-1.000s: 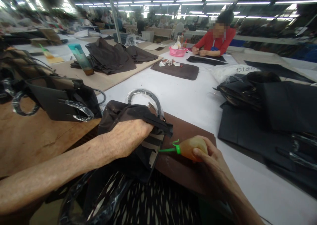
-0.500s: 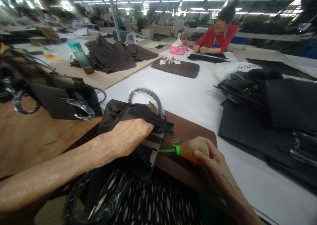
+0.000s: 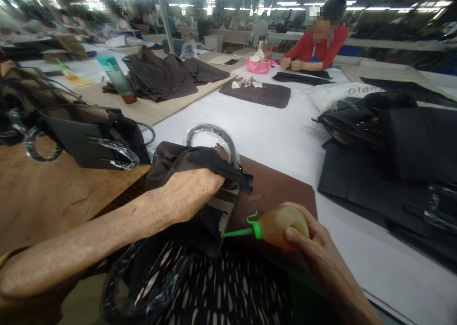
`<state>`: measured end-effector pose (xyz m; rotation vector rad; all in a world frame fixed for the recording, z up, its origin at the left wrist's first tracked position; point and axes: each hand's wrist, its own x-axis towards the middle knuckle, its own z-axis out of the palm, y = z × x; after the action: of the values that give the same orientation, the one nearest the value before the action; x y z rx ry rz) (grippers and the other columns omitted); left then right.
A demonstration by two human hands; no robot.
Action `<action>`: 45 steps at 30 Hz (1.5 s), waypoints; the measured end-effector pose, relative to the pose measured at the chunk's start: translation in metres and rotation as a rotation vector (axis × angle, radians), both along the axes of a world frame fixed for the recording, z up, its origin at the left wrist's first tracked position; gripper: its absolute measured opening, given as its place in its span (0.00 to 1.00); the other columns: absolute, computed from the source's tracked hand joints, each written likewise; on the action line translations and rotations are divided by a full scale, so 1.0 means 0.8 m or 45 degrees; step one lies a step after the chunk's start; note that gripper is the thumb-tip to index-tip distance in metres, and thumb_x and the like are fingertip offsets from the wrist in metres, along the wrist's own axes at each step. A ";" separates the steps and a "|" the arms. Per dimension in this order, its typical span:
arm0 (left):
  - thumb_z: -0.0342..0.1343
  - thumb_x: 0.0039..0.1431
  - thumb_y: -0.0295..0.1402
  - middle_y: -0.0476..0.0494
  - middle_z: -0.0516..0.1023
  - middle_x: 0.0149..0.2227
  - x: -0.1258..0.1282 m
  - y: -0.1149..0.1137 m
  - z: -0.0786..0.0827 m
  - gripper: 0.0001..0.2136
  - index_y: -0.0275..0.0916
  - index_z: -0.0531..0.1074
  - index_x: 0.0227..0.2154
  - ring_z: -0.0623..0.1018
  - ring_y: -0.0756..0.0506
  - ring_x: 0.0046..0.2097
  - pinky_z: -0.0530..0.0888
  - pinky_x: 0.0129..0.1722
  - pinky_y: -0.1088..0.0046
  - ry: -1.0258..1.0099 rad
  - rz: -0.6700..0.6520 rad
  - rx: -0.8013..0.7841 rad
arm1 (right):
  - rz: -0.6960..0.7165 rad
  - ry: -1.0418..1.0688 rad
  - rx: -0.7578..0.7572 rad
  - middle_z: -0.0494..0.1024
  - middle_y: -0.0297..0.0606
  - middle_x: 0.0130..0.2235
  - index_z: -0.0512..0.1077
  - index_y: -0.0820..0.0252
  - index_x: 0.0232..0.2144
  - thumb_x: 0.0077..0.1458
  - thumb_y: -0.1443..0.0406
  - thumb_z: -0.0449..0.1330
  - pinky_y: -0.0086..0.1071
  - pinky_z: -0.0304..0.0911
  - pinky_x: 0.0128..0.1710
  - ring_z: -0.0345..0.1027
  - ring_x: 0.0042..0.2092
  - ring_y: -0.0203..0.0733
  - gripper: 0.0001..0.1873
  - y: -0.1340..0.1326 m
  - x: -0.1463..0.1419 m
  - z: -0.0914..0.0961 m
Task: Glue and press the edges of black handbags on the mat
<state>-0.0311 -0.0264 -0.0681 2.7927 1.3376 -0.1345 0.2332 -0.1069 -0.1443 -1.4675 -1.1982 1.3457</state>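
My right hand (image 3: pixel 310 239) is wrapped round a squeeze bottle (image 3: pixel 280 225) of amber liquid, probably glue, with a green nozzle. The nozzle tip meets or nearly meets the edge of a dark handbag (image 3: pixel 167 160) whose lining is turned out. My left hand (image 3: pixel 196 189) grips the bag's dark fabric, its fingers hidden behind the folds. One round handle (image 3: pixel 228 141), wrapped in clear plastic, stands up behind the bag. Another wrapped handle (image 3: pixel 117 299) hangs towards my lap. Below the bag and bottle lies a brown board (image 3: pixel 278 182).
More black bags (image 3: pixel 82 139) with wrapped handles stand at left. Black bag pieces (image 3: pixel 389 144) are piled at right. A teal-lidded bottle (image 3: pixel 116 77) stands beside dark fabric (image 3: pixel 157 77). A co-worker in a red top (image 3: pixel 332 46) sits across the white table, near a pink basket (image 3: pixel 259 66).
My right hand has moved the bottle slightly down, so the nozzle tip sits lower along the bag's edge. My left hand keeps its hold on the bag. The view has shifted a little.
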 end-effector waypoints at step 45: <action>0.51 0.55 0.25 0.40 0.72 0.41 -0.006 -0.006 -0.008 0.19 0.40 0.59 0.50 0.74 0.42 0.44 0.73 0.36 0.70 -0.020 -0.035 0.111 | -0.214 0.401 -0.183 0.70 0.37 0.28 0.69 0.62 0.40 0.48 0.52 0.62 0.28 0.58 0.20 0.59 0.28 0.42 0.22 -0.066 -0.035 -0.004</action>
<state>-0.0361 -0.0313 -0.0745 2.8782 1.3337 -0.0562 0.2054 -0.1599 -0.1477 -1.3583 -0.7752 1.5036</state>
